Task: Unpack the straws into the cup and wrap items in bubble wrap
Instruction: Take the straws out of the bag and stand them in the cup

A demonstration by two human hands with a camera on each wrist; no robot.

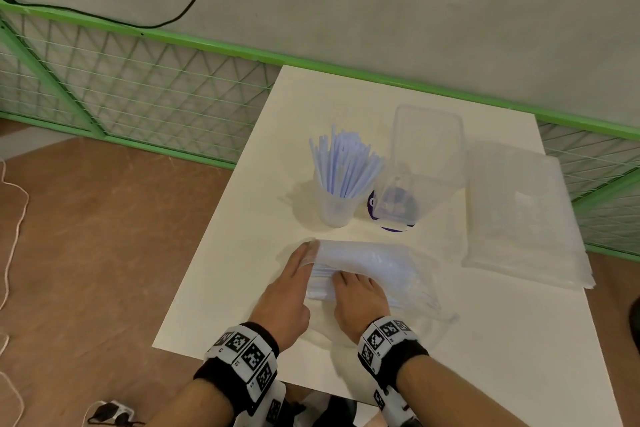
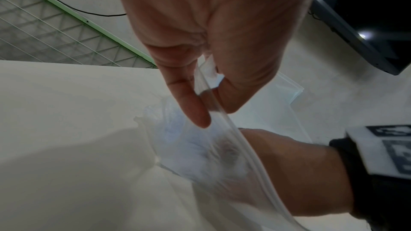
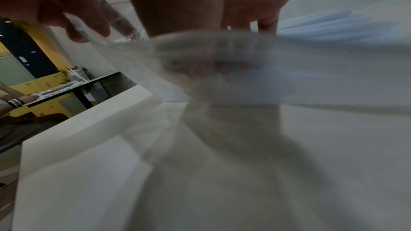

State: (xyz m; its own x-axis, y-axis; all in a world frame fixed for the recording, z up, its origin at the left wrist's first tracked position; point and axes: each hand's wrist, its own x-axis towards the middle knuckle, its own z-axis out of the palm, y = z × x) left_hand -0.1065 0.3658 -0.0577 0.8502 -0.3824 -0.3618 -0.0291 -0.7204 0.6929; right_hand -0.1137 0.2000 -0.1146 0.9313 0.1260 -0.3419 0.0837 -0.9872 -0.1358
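On the white table (image 1: 214,305), the left hand (image 1: 284,295) pinches the clear zip bag (image 1: 374,263) of pale blue straws at its mouth, while the right hand (image 1: 356,298) reaches inside, its grip hidden.

Pale blue straws (image 1: 343,166) upright in clear cup (image 1: 335,210); more bagged (image 1: 367,270).

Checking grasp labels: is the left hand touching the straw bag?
Touching. The left wrist view shows the left hand pinching the straw bag rim between thumb and finger.
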